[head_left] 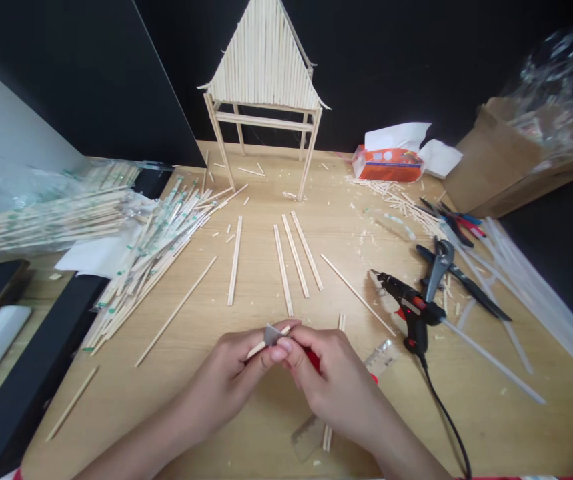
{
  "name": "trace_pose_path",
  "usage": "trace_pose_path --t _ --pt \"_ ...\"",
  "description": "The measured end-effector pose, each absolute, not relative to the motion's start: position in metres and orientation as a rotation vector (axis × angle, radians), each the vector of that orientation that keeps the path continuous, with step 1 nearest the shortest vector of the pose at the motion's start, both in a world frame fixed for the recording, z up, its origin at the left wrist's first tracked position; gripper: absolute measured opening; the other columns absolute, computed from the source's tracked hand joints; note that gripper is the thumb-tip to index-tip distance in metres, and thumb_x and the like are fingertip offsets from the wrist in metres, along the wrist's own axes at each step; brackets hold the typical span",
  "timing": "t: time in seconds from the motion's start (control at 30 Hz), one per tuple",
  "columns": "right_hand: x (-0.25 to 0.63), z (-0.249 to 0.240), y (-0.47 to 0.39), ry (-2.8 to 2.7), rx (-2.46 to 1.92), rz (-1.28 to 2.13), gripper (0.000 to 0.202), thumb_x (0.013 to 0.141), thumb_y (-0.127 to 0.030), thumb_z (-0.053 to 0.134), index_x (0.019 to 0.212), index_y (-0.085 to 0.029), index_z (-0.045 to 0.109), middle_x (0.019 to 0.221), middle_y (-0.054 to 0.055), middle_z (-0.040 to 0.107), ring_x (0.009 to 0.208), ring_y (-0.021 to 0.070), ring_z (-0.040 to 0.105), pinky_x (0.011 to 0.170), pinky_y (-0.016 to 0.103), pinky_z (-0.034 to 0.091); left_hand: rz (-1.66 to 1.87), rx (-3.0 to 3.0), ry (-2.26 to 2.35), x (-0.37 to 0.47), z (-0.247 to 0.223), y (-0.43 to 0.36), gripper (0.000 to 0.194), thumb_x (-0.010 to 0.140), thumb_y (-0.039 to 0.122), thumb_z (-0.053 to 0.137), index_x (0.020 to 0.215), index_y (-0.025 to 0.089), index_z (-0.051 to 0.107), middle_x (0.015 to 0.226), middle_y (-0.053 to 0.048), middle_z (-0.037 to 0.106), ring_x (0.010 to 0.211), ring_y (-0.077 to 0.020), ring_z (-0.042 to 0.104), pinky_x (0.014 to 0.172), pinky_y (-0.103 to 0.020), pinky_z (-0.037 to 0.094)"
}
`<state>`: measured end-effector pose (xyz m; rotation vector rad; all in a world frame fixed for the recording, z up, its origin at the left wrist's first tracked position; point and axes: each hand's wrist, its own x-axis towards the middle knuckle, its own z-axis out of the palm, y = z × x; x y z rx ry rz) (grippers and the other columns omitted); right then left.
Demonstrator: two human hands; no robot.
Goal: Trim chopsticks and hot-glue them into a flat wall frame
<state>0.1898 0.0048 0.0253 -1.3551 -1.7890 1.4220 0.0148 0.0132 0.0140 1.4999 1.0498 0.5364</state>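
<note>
Near the front middle of the table, my left hand (241, 367) is closed on a thin wooden stick (255, 349). My right hand (323, 373) meets it fingertip to fingertip, closed round a red-handled tool (312, 359). A grey metal blade (272, 335) crosses the stick between the thumbs. Beneath and beside my right hand lie a pair of joined sticks (327, 437) and a clear ruler (309, 437). Several joined stick pairs (295, 257) rest on the wood in front of my hands.
A stick-built house frame (266, 63) stands at the back. Stick bundles (141, 273) lie left. To the right are a black glue gun (411, 307), pliers (439, 267), clear glue sticks (541, 293), a tissue pack (389, 163) and a paper bag (511, 160).
</note>
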Motion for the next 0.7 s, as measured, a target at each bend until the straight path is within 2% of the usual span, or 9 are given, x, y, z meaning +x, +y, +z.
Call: trace_pose_path --t 0.13,0.3,0.5,0.6,0.7 --pt "0.189 0.025 0.005 -1.796 -1.371 1.388 0.023 0.096 -0.026 0.037 0.075 -0.021 0.046 0.066 -0.005 0.049 0.058 0.0082 0.042 0.056 0.020 0.030 0.603 1.508 1.064 0.016 0.013 0.011 0.017 0.090 0.022 0.049 0.078 0.019 0.061 0.075 0.006 0.063 0.072 -0.0095 0.059 0.067 -0.015 0.043" --pt "0.188 0.024 0.002 -1.820 -1.418 1.328 0.024 0.096 -0.027 0.037 0.075 -0.021 0.047 0.062 -0.006 0.047 0.054 0.0079 0.039 0.053 0.021 0.027 0.626 1.571 1.116 0.015 0.008 0.007 0.015 0.088 0.016 0.050 0.089 0.020 0.064 0.082 0.006 0.066 0.078 -0.0100 0.060 0.071 -0.015 0.042" --pt "0.187 0.019 0.000 -1.737 -1.467 1.252 0.026 0.095 -0.030 0.039 0.072 -0.020 0.047 0.059 -0.005 0.048 0.052 0.0081 0.042 0.052 0.021 0.028 0.708 1.656 1.257 0.017 0.007 0.006 0.017 0.087 0.022 0.054 0.076 0.019 0.066 0.073 0.005 0.068 0.065 -0.0090 0.062 0.060 -0.013 0.044" --pt "0.192 0.017 0.001 -1.577 -1.545 1.203 0.029 0.096 -0.034 0.039 0.072 -0.020 0.048 0.057 -0.005 0.047 0.051 0.0085 0.045 0.052 0.020 0.030 0.767 1.621 1.412 0.014 0.006 0.010 0.016 0.086 0.030 0.057 0.092 0.024 0.070 0.093 0.003 0.073 0.083 -0.0137 0.067 0.069 -0.016 0.049" --pt "0.197 0.018 0.004 -1.526 -1.516 1.326 0.032 0.097 -0.038 0.036 0.073 -0.020 0.049 0.054 -0.006 0.045 0.047 0.0079 0.043 0.049 0.020 0.029 0.669 1.589 1.378 0.011 0.004 0.014 0.038 0.084 0.037 0.058 0.121 0.029 0.059 0.104 0.002 0.071 0.093 -0.0183 0.067 0.077 -0.022 0.051"
